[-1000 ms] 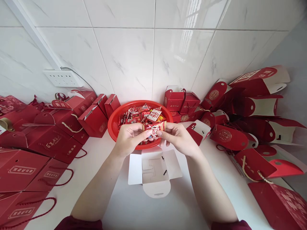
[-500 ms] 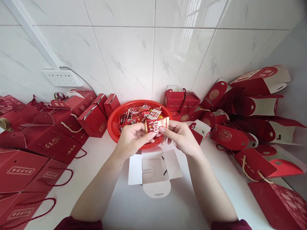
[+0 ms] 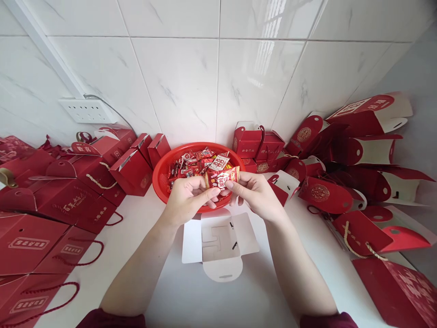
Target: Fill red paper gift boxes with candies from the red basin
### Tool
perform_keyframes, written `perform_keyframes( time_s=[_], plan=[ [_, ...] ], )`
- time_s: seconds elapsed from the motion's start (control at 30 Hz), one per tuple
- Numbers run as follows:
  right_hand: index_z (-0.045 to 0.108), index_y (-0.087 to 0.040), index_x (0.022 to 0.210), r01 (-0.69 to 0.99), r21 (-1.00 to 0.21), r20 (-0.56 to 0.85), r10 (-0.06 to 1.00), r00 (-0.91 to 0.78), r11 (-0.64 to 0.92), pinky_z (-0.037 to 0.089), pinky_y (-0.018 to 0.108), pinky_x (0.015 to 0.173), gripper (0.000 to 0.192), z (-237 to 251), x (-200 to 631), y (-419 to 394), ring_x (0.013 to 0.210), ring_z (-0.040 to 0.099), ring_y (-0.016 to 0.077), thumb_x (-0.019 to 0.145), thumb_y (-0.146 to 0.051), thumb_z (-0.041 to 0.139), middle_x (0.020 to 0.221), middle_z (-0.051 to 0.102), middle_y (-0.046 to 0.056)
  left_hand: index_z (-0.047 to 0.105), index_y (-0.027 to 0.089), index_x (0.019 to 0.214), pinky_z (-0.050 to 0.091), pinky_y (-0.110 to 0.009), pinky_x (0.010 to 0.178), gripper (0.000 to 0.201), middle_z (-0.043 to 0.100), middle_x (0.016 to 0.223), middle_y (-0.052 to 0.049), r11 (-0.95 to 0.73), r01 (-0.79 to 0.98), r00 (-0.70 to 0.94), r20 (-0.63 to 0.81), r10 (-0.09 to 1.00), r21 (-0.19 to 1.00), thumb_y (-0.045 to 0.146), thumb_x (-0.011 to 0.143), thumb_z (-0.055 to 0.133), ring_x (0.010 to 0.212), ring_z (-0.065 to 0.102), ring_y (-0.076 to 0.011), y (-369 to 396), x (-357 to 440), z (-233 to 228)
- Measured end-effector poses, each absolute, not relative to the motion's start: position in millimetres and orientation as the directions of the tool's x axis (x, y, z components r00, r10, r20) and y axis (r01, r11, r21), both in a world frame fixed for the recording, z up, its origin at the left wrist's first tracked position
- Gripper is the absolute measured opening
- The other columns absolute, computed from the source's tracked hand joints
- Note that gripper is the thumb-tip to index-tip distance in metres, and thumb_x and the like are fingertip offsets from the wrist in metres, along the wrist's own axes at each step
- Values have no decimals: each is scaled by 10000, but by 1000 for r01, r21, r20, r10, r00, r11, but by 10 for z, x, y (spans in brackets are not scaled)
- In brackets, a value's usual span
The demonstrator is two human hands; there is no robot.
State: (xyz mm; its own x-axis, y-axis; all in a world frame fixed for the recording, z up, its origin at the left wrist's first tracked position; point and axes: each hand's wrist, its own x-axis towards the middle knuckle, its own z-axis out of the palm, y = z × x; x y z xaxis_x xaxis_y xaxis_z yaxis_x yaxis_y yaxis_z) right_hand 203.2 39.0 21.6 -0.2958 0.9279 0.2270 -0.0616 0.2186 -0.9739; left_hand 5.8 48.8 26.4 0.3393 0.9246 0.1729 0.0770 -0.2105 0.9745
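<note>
A person's left hand [image 3: 186, 197] and right hand [image 3: 254, 193] met over the near rim of a red basket [image 3: 160, 175] on a white counter [image 3: 191, 296], both pinched on a small red-and-white sweet packet [image 3: 223, 179]. The left hand's fingers [image 3: 210, 193] closed on the packet's left end, where a gold edge showed, while the right hand's thumb and forefinger gripped its right end. The packet was held level, just above the basket's front edge and clear of the heap of wrapped sweets [image 3: 201, 161] inside.

Directly below the hands, an open white-lined gift box [image 3: 218, 243] lay on the counter with its flaps spread flat, touching the basket's front. Folded red gift boxes [image 3: 133, 171] stood to the left of the basket, with flat red bags [image 3: 30, 241] stacked farther left. More red boxes [image 3: 257, 146] stood behind the basket on the right, and a loose pile of unfolded ones [image 3: 362, 155] leaned against the tiled wall [image 3: 184, 82]. A white power socket [image 3: 88, 110] was fixed to the wall at left.
</note>
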Motion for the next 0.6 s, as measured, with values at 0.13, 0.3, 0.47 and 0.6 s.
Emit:
perform_keyframes(
  time_s=[0.13, 0.3, 0.47, 0.6],
  plan=[
    [652, -189, 941, -46, -979, 204, 924, -323, 201, 493, 222, 519, 246, 215, 2035, 392, 604, 614, 101, 881, -427, 641, 824, 676, 20, 691, 155, 768, 570, -226, 545, 226, 731, 696, -40, -133, 143, 378, 70, 923, 981, 375, 805, 731, 566, 691, -147, 486, 26, 314],
    [574, -244, 1133, 55, -956, 264, 926, -268, 289, 484, 235, 599, 320, 201, 2086, 393, 736, 588, 115, 847, -337, 684, 1033, 644, 28, 730, 190, 792, 568, -244, 645, 277, 764, 834, -66, -136, 352, 522, -73, 850, 926, 417, 888, 603, 767, 726, -186, 502, -90, 385],
    [633, -199, 889, 352, -865, 208, 894, -396, 357, 432, 260, 668, 81, 254, 2151, 306, 720, 548, 128, 862, -274, 645, 827, 650, -4, 762, 236, 882, 535, -280, 685, 220, 761, 883, -32, -300, 597, 628, -201, 752, 744, 365, 852, 586, 800, 705, -212, 514, -234, 410],
    [636, -206, 876, 550, -731, 119, 868, -481, 405, 379, 243, 626, 51, 295, 2080, 142, 671, 534, 119, 871, -195, 587, 751, 641, -26, 750, 231, 860, 414, -252, 571, 194, 733, 787, -15, -423, 738, 617, -274, 737, 525, 319, 809, 584, 687, 645, -187, 512, -227, 360]
  ],
)
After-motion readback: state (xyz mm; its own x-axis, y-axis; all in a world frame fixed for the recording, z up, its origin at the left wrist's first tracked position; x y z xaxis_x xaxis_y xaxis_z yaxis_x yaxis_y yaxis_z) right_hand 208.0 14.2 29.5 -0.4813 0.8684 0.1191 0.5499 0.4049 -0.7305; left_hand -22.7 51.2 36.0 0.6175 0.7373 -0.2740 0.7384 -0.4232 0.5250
